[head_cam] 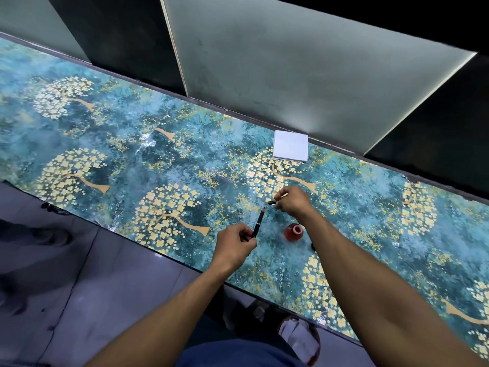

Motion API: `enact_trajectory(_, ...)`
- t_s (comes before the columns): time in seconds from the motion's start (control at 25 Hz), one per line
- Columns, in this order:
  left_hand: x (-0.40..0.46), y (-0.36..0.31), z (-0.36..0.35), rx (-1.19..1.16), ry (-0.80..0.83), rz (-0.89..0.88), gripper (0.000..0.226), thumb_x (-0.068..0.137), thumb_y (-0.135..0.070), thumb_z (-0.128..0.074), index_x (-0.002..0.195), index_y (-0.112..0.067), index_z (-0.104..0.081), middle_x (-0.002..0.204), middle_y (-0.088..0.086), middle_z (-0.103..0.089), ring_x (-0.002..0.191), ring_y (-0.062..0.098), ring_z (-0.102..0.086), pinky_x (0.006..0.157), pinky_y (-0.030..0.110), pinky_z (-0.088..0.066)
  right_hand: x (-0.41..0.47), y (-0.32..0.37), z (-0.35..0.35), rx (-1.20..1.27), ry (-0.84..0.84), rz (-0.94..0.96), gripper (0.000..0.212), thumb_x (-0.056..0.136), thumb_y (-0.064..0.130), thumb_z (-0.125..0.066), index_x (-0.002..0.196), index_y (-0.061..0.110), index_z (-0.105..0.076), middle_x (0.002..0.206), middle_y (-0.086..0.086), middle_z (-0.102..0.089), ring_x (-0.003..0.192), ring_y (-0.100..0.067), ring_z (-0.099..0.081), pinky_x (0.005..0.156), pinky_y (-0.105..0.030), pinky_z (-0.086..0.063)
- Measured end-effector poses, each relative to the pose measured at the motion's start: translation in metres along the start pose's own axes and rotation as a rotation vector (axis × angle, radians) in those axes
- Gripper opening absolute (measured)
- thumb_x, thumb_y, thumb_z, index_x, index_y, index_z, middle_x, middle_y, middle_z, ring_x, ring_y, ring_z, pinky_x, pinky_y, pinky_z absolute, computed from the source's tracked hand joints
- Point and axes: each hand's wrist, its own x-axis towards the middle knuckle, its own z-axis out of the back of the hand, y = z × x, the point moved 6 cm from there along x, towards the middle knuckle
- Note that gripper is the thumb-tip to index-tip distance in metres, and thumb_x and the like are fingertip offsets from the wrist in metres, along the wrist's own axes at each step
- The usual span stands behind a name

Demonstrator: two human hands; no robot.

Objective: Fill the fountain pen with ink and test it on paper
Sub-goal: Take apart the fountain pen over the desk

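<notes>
My left hand (234,243) pinches the lower end of a slim black fountain pen section (258,222), whose reddish tip points up and away from me. My right hand (292,201) holds a second black pen part (275,200) with a gold end, lying roughly level just beyond that tip. The two parts are apart, with a small gap between them. A small round bottle of red ink (293,232) stands open on the counter between my forearms. Its dark cap (313,246) lies just right of it. A folded white paper (290,145) lies farther back.
The long counter (132,160) carries a teal covering with gold tree prints. Grey and dark wall panels (291,62) rise directly behind it. The near counter edge runs diagonally; below it are a tiled floor (79,274) and my sandalled foot (299,337).
</notes>
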Motion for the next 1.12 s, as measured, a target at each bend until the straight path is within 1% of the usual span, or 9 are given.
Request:
enact_trajectory(0.12,0.002,0.003,0.002,-0.009,0.002,0.009,0.004,0.081,-0.019,-0.074,0.081,-0.019,-0.07,0.071,-0.003,-0.07,0.066,0.013,-0.069,0.067,0.034,-0.06,0.004,-0.003,-0.007,-0.111,0.007,0.029,0.029,0.087,-0.013,-0.055,0.084,0.012,-0.069,0.093,-0.008,-0.067,0.082,-0.022,-0.061,0.065,-0.035,-0.05)
enact_trajectory(0.28,0.003,0.002,0.005,-0.041,-0.013,0.031,0.004,0.082,-0.018,-0.074,0.082,-0.017,-0.071,0.071,-0.001,-0.071,0.066,0.014,-0.069,0.065,0.032,-0.06,0.003,0.002,-0.007,-0.164,-0.036,0.117,0.02,0.088,-0.004,-0.063,0.098,0.012,-0.069,0.101,-0.005,-0.066,0.079,-0.017,-0.059,0.068,-0.036,-0.051)
enact_trajectory(0.4,0.005,-0.002,0.007,-0.067,-0.016,0.041,0.004,0.082,-0.018,-0.074,0.084,-0.016,-0.071,0.074,-0.001,-0.071,0.068,0.014,-0.069,0.064,0.029,-0.059,-0.005,0.012,-0.001,-0.052,-0.08,0.214,0.012,0.09,0.011,-0.07,0.102,0.013,-0.069,0.099,-0.003,-0.07,0.084,-0.017,-0.064,0.071,-0.033,-0.051)
enact_trajectory(0.56,0.012,-0.009,0.009,-0.067,-0.045,0.038,0.007,0.08,-0.019,-0.075,0.085,-0.015,-0.072,0.076,-0.001,-0.073,0.071,0.013,-0.069,0.066,0.027,-0.055,-0.027,0.022,-0.012,0.207,0.185,0.195,0.023,0.098,0.027,-0.063,0.106,0.007,-0.07,0.094,-0.004,-0.072,0.074,-0.013,-0.065,0.068,-0.027,-0.047)
enact_trajectory(0.68,0.014,-0.021,0.007,-0.063,-0.018,-0.006,0.006,0.081,-0.018,-0.072,0.085,-0.014,-0.072,0.076,-0.001,-0.072,0.072,0.013,-0.068,0.067,0.029,-0.055,-0.038,0.018,-0.02,0.304,0.29,0.163,0.024,0.097,0.019,-0.065,0.109,-0.001,-0.069,0.089,-0.007,-0.071,0.075,-0.013,-0.063,0.068,-0.023,-0.048)
enact_trajectory(0.76,0.014,-0.028,0.004,-0.056,0.006,-0.033,0.007,0.084,-0.016,-0.07,0.089,-0.013,-0.073,0.078,0.001,-0.072,0.072,0.014,-0.069,0.067,0.032,-0.058,-0.04,0.013,-0.019,0.345,0.273,0.158,0.021,0.094,0.013,-0.068,0.106,-0.004,-0.07,0.09,-0.011,-0.072,0.076,-0.013,-0.066,0.067,-0.022,-0.05)
enact_trajectory(0.88,0.015,-0.033,0.0,-0.036,0.031,-0.072,0.011,0.086,-0.013,-0.069,0.094,-0.009,-0.074,0.08,0.005,-0.073,0.071,0.017,-0.07,0.069,0.036,-0.059,-0.039,0.006,-0.011,0.377,0.203,0.145,0.012,0.089,0.012,-0.075,0.087,0.002,-0.071,0.077,-0.009,-0.071,0.063,-0.012,-0.062,0.063,-0.026,-0.048)
enact_trajectory(0.96,0.014,-0.033,-0.002,-0.024,0.032,-0.086,0.011,0.085,-0.014,-0.07,0.094,-0.008,-0.074,0.08,0.005,-0.074,0.072,0.018,-0.069,0.071,0.037,-0.059,-0.04,0.003,-0.008,0.367,0.155,0.137,0.018,0.084,0.016,-0.08,0.074,0.007,-0.068,0.07,-0.008,-0.069,0.057,-0.011,-0.057,0.06,-0.029,-0.046)
enact_trajectory(1.12,0.012,-0.03,-0.004,-0.023,0.023,-0.074,0.008,0.083,-0.015,-0.073,0.089,-0.011,-0.074,0.076,0.003,-0.073,0.069,0.015,-0.069,0.071,0.035,-0.059,-0.041,0.0,-0.005,0.365,0.059,0.112,0.029,0.078,0.026,-0.086,0.068,0.009,-0.064,0.065,-0.006,-0.067,0.053,-0.011,-0.054,0.056,-0.03,-0.043)
